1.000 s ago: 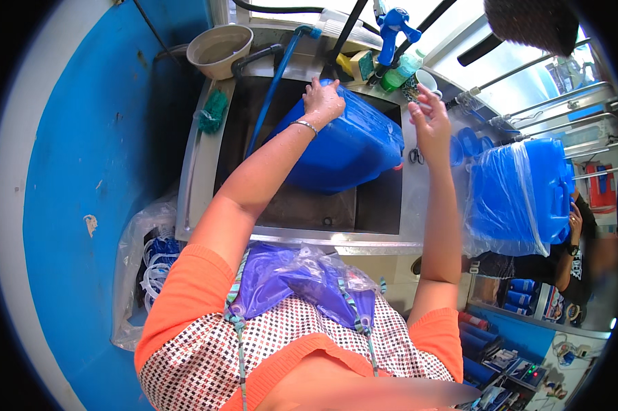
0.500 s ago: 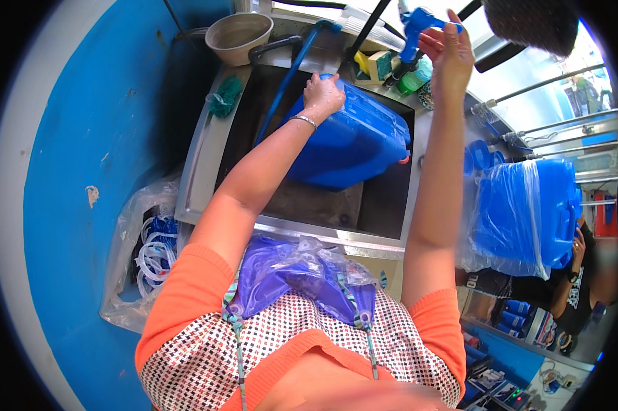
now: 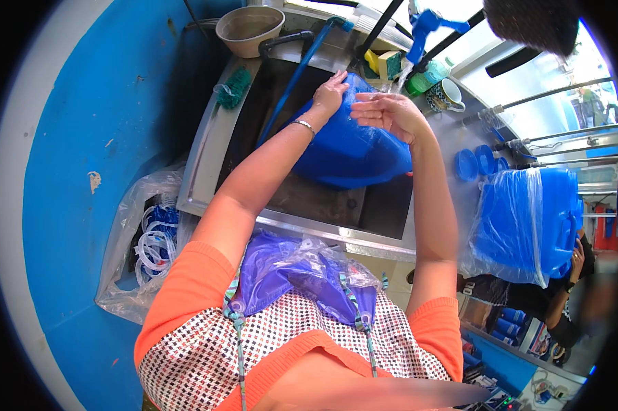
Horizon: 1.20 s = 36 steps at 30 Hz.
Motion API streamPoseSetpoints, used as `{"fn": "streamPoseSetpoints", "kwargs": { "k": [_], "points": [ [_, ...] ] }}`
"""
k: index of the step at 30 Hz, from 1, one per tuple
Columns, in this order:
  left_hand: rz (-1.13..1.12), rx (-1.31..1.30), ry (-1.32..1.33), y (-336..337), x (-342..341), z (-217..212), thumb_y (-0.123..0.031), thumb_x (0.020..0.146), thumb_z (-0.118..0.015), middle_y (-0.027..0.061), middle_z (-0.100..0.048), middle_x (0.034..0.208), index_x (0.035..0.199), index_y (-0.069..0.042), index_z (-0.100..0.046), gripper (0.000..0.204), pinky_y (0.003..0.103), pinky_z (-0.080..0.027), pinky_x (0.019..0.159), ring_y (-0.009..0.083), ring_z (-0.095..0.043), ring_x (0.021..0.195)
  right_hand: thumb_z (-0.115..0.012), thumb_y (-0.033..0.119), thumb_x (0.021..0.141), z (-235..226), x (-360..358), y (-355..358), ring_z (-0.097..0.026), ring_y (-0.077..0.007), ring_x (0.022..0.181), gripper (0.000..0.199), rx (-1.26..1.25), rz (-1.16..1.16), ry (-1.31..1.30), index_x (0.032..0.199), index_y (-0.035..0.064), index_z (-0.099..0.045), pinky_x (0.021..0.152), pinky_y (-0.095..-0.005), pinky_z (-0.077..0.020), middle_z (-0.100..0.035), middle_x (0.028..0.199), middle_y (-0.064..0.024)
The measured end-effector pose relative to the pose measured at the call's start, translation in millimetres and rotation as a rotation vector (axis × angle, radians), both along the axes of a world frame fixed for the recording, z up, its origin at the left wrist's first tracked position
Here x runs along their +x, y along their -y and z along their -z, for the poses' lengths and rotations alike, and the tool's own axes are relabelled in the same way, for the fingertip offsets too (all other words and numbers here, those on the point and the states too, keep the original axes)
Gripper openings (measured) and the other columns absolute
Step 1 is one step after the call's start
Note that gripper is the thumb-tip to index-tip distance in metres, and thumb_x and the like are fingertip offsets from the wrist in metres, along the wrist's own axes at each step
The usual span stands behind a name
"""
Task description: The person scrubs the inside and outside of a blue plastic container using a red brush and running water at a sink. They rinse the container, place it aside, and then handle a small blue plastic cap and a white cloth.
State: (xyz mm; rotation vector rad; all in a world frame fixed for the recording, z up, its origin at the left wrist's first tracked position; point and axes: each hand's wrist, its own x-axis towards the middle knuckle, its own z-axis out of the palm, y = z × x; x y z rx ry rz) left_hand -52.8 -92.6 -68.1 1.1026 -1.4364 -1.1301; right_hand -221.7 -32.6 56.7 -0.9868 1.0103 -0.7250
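Upper centre of the frame, your left hand [image 3: 331, 92] rests flat on the blue jerrycan [image 3: 350, 151] tilted in the steel sink [image 3: 206, 147]; wet plastic looks slippery, so grip edges. Your right hand [image 3: 391, 113] hovers, fingers released, under the blue tap [image 3: 429, 24]

A tan bowl [image 3: 249, 29] is seen at the sink's far left corner, a green brush [image 3: 232, 88] just below it on the rim. A yellow-green sponge [image 3: 384, 65], green bottle [image 3: 424, 80] and patterned mug [image 3: 447, 95] are grouped behind the basin. Plastic-wrapped blue containers [image 3: 525, 226] are stacked right; a clear bag of tubing [image 3: 148, 240] sits left.
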Motion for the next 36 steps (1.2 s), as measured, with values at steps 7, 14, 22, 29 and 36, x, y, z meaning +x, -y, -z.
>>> {"fn": "streamPoseSetpoints", "kwargs": {
  "k": [7,14,22,29,36],
  "points": [
    [-0.021,0.109,-0.157,-10,18,14,-0.023,0.097,-0.053,0.0154,-0.039,0.151,0.14,-0.002,-0.048,0.048,0.034,-0.028,0.114,0.0254,-0.039,0.138,-0.037,-0.001,0.094,-15,19,-1,-0.066,-0.0338,0.104,0.039,0.03,-0.13,0.03,0.13,-0.0161,-0.045,0.093,-0.0389,-0.0554,-0.063,0.113,-0.0282],
    [-0.096,-0.17,0.301,-39,21,37,-0.054,0.097,-0.044,0.0262,-0.038,0.147,0.142,-0.002,-0.043,0.069,0.042,-0.031,0.112,0.037,-0.039,0.135,-0.036,-0.004,0.092,-25,22,6,-0.067,-0.0348,0.103,0.039,-0.006,-0.136,0.038,0.126,-0.0167,-0.049,0.093,-0.0402,-0.055,-0.063,0.115,-0.0294],
    [-0.065,-0.004,0.252,-79,24,38,-0.065,0.094,-0.037,0.0133,-0.027,0.157,0.151,-0.025,-0.031,0.07,0.064,-0.015,0.112,0.0451,-0.021,0.143,-0.036,-0.004,0.093,-27,26,13,-0.069,-0.0314,0.1,0.037,-0.016,-0.087,-0.114,0.125,-0.014,-0.051,0.09,-0.0372,-0.0565,-0.066,0.108,-0.0261],
    [-0.04,-0.057,0.204,-105,33,37,-0.057,0.097,-0.038,0.0193,-0.023,0.157,0.151,-0.003,-0.025,0.077,0.056,-0.012,0.116,0.0385,-0.016,0.147,-0.04,0.002,0.094,-24,28,16,-0.068,-0.0301,0.103,0.038,0.004,-0.091,-0.019,0.128,-0.0121,-0.05,0.091,-0.0372,-0.0553,-0.065,0.113,-0.0249],
    [0.025,0.163,0.313,-98,22,-4,-0.052,0.094,-0.048,0.0209,-0.022,0.157,0.15,-0.001,-0.024,0.08,0.064,-0.015,0.112,0.0478,-0.015,0.144,-0.043,0.007,0.094,-11,24,12,-0.069,-0.028,0.099,0.038,-0.094,-0.037,-0.066,0.126,-0.0098,-0.054,0.088,-0.0358,-0.0558,-0.067,0.11,-0.0226]
  ]
}}
